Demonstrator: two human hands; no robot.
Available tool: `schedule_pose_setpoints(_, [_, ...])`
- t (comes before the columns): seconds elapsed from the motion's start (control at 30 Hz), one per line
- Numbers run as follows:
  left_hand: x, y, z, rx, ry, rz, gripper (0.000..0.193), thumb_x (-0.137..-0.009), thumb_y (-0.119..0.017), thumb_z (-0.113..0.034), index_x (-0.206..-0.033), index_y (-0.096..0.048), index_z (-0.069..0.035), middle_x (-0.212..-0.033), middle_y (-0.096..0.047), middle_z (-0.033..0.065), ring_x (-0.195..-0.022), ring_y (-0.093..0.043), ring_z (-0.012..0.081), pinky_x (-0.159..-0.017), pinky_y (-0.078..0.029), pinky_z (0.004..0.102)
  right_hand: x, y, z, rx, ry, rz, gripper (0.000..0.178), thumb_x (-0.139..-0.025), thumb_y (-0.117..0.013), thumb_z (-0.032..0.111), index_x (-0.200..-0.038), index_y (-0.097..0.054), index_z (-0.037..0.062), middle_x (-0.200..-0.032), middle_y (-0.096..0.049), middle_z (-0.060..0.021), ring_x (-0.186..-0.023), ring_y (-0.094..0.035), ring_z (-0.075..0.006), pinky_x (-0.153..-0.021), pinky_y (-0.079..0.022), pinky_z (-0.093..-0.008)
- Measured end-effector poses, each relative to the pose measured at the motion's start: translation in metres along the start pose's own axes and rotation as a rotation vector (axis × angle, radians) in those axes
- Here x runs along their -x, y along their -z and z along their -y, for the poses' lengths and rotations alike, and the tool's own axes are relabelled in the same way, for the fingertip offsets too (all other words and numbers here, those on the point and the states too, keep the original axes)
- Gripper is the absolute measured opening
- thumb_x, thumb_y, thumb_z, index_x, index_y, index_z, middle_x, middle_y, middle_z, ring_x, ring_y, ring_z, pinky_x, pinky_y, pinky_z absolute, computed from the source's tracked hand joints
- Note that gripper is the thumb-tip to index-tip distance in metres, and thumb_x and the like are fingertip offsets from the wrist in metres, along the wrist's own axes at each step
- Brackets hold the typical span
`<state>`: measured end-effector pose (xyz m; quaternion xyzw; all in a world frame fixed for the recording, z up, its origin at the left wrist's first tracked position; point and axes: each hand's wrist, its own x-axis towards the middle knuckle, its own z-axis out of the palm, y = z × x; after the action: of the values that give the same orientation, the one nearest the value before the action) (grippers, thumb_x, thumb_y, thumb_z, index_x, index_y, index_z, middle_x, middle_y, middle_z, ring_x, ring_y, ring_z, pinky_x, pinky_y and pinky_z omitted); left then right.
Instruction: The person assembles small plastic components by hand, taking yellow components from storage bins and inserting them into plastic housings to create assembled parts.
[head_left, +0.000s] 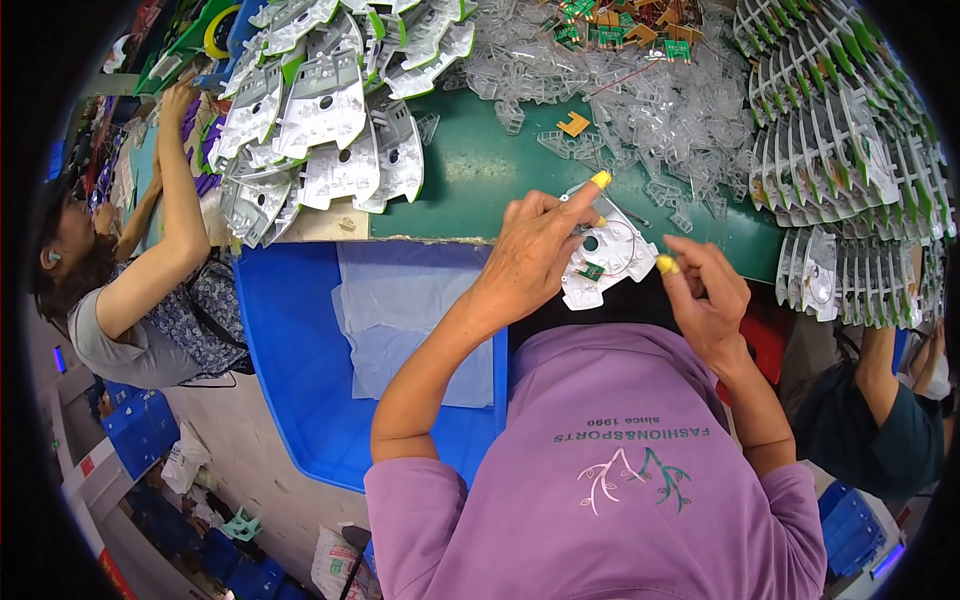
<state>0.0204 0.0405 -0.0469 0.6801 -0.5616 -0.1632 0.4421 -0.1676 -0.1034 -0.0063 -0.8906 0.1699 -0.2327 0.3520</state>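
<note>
My left hand (pixel 530 255) is closed on a white plastic shell (pixel 610 255) held at the front edge of the green table, with yellow covers on its fingertips. A small green circuit board (pixel 592 271) sits on the shell, and a thin reddish wire curves across its face. My right hand (pixel 708 300) is beside the shell's right edge, thumb and forefinger drawn close together, the thumb tip covered in yellow. Whatever lies between those fingertips is too small to make out.
Clear plastic pieces (pixel 640 110) heap on the green table (pixel 460 165), with small circuit boards (pixel 610 35) behind. Stacks of white-and-green shells stand left (pixel 325 110) and right (pixel 830 150). A blue bin (pixel 290 360) is below the table's edge. Other people work on both sides.
</note>
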Motion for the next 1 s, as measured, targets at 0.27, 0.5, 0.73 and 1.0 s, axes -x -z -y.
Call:
schedule_pose_setpoints(0.27, [-0.003,-0.007,-0.002,-0.083,0.034,0.026,0.064,-0.083,-0.066,0.002,-0.143,-0.044,-0.001,-0.111,-0.068,0.0093,-0.101,-0.056,0.0298,-0.094,-0.04,0.0393,0.02,-0.024,-0.028,-0.221,-0.297,-0.027,0.022,-0.085,-0.065,-0.001,-0.105,-0.056,0.003,-0.071,-0.06,-0.0078,-0.056,-0.059,-0.0161,-0.053,-0.047,-0.0318])
schedule_pose_setpoints(0.5, [-0.025,-0.002,-0.028,-0.009,-0.109,-0.204,0.042,-0.083,-0.069,0.004,-0.123,-0.06,0.002,-0.102,-0.068,0.0134,-0.09,-0.061,0.0216,-0.082,-0.05,0.0326,0.075,0.067,-0.026,0.093,-0.217,-0.435,0.022,-0.082,-0.064,-0.007,-0.1,-0.056,0.0032,-0.079,-0.062,-0.0052,-0.061,-0.059,-0.0098,-0.056,-0.049,-0.0258])
schedule_pose_setpoints(0.73, [-0.036,-0.024,-0.038,0.063,-0.04,-0.067,0.035,-0.08,-0.071,0.003,-0.115,-0.064,0.002,-0.095,-0.068,0.0136,-0.089,-0.063,0.0277,-0.081,-0.05,0.0367,0.124,0.162,-0.074,-0.104,-0.447,-0.755,0.021,-0.089,-0.054,-0.01,-0.106,-0.049,0.0013,-0.083,-0.059,-0.0037,-0.064,-0.055,-0.005,-0.056,-0.045,-0.0193])
schedule_pose_setpoints(1.0, [-0.025,-0.029,-0.037,0.098,-0.027,-0.047,0.033,-0.08,-0.072,0.002,-0.113,-0.067,0.0,-0.099,-0.07,0.0131,-0.089,-0.063,0.0294,-0.079,-0.051,0.0367,0.122,0.141,-0.091,0.05,-0.433,-1.009,0.028,-0.092,-0.058,-0.006,-0.118,-0.053,-0.0002,-0.086,-0.064,-0.0064,-0.062,-0.055,-0.0064,-0.055,-0.044,-0.0177])
